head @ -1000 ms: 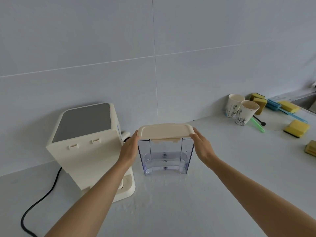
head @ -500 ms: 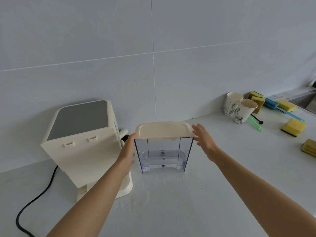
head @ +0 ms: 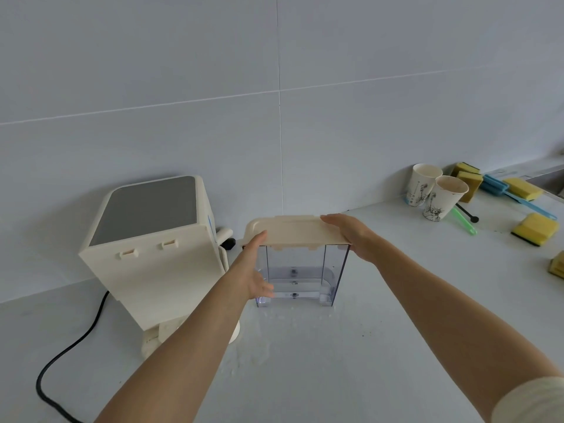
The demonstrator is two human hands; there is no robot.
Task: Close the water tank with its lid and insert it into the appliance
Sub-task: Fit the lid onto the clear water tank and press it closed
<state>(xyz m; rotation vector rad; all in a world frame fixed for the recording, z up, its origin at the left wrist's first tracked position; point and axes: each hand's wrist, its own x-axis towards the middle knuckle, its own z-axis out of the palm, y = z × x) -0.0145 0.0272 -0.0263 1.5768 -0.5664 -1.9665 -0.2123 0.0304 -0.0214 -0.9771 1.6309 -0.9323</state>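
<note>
**Both hands on the lidded water tank, beside the appliance**

The right hand is lying flat over the right end of the cream lid, its fingers stretched out open across the top and not curled around anything. The left hand is resting against the left side of the clear water tank, its fingers spread open; the upper ones are touching the lid's left edge and the lower ones are lying along the tank's wall near the base.

The lid is sitting on top of the tank, covering its opening, with small tabs hanging over the front rim. The tank is standing upright on the white surface, near its back edge and roughly midway along it, with a little water showing at the bottom and small droplets lying on the surface in front of it.

The cream appliance with a grey top is standing just to the left of the tank, apart from it, its black cord trailing toward the front left corner. No brand or lettering can be read on it.

Toward the back right corner, two paper cups with a printed drawing are standing together; any writing on them is too small to read. Yellow sponges and blue and green brushes are lying beyond them.
</note>
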